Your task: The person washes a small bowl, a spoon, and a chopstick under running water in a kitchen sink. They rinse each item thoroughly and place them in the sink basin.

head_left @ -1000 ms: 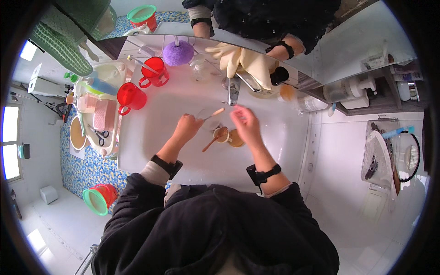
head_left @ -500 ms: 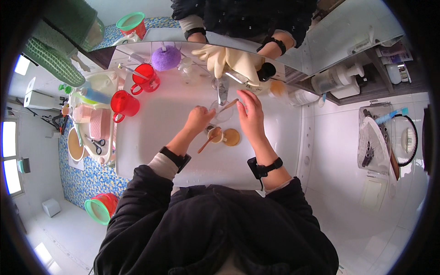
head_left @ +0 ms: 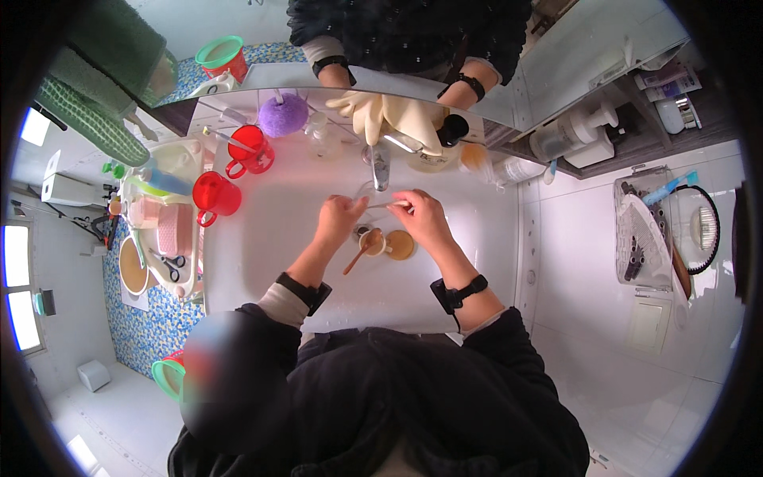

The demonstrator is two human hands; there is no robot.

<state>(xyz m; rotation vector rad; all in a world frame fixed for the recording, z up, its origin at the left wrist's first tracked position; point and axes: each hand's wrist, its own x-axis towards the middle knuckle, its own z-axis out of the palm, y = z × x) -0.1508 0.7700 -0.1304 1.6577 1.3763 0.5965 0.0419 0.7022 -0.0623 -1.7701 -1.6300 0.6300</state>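
A slim light-brown stick-like utensil spans the gap between my hands, under the tap. My right hand pinches one end of it between thumb and fingertips. My left hand is closed at the other end. Beside the left fingertips is a faint clear shape whose kind I cannot make out. Below the hands, in the white sink, a wooden spoon leans across a small pale cup. A round tan disc lies against the cup's right side.
Two red mugs stand on the sink's left rim. Rubber gloves and a purple bath puff are behind the tap. Scissors lie on a cluttered stand at left. A clear basket hangs at right.
My right hand has come down and closed on the utensil, where its fingers were spread before. The utensil now lies nearly level instead of slanting upward. My left hand has shifted slightly.
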